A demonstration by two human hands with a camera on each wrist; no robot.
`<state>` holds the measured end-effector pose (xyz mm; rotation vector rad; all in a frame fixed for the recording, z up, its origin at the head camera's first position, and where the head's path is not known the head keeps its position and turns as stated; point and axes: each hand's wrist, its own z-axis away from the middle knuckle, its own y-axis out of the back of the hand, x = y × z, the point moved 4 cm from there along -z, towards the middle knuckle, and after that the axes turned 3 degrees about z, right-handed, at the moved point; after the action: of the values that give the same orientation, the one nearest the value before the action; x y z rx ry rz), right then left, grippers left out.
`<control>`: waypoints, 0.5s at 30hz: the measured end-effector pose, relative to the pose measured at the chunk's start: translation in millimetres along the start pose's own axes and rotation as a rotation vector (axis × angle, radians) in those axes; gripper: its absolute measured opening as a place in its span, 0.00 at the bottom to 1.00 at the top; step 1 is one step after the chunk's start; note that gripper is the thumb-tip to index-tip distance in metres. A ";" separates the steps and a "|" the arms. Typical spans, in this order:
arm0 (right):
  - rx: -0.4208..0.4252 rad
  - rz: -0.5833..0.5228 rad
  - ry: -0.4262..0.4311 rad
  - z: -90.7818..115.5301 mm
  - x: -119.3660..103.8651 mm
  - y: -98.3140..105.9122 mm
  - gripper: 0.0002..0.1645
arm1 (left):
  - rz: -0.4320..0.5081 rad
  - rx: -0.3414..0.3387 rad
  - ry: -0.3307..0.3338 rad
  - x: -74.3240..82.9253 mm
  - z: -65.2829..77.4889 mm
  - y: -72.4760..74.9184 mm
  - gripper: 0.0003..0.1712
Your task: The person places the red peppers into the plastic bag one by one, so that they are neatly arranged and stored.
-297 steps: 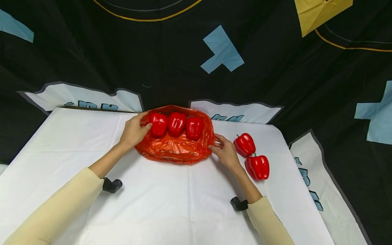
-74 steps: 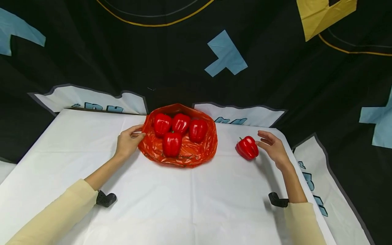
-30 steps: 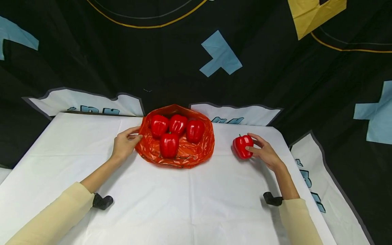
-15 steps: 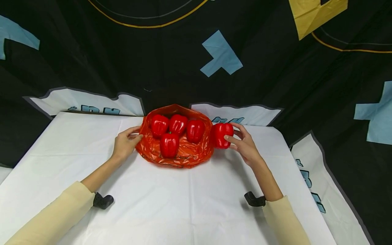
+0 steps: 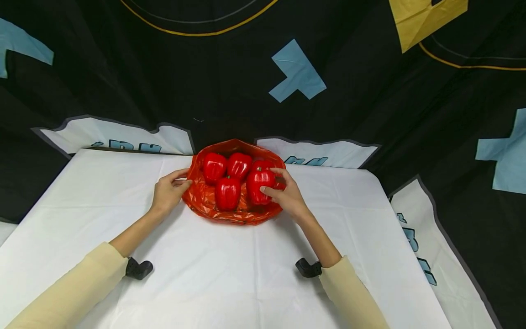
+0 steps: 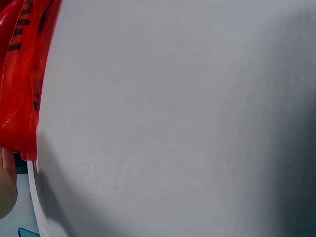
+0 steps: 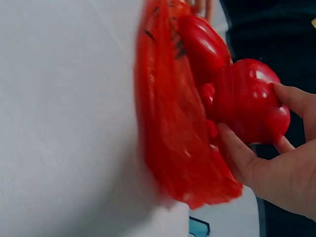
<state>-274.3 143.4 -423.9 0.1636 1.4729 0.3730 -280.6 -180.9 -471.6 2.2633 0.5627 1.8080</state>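
Observation:
An orange-red plastic bag [image 5: 204, 208] stands with its mouth spread wide at the far edge of the table. Several glossy red bell peppers [image 5: 227, 194] lie inside it. My left hand [image 5: 166, 193] pinches the bag's left rim between thumb and fingers; in the left wrist view just a sliver of that hand shows under the bag. Over the right part of the bag, my right hand [image 5: 289, 195] grips another red bell pepper [image 5: 257, 188], stem up, which partly covers a pepper behind it. The right wrist view shows thumb and fingers around this bell pepper [image 7: 247, 101], beside the bag's folded wall.
A white cloth covers the table [image 5: 230, 274]. Behind it hangs a black cloth backdrop [image 5: 164, 82] with blue and yellow shapes. Each wrist carries a small black camera, such as the left wrist camera [image 5: 139, 269].
My right hand has taken the last bell pepper off the table at right and carried it left over the bag. Earlier another pepper went into the bag. The left hand stays on the rim.

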 end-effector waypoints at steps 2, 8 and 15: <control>0.000 0.033 0.002 -1.4 3.3 -6.3 0.36 | 0.004 -0.001 -0.001 0.2 -0.2 -0.5 0.20; -0.010 0.064 -0.007 -4.4 12.9 -18.5 0.35 | 0.004 0.000 -0.002 0.3 -0.5 -0.9 0.20; -0.017 0.080 -0.015 -3.7 16.7 -27.1 0.36 | 0.001 -0.001 -0.006 -0.6 -0.7 -1.2 0.20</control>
<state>-273.2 123.4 -448.9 0.2115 1.4508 0.4478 -281.6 -180.0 -472.4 2.2679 0.5590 1.8016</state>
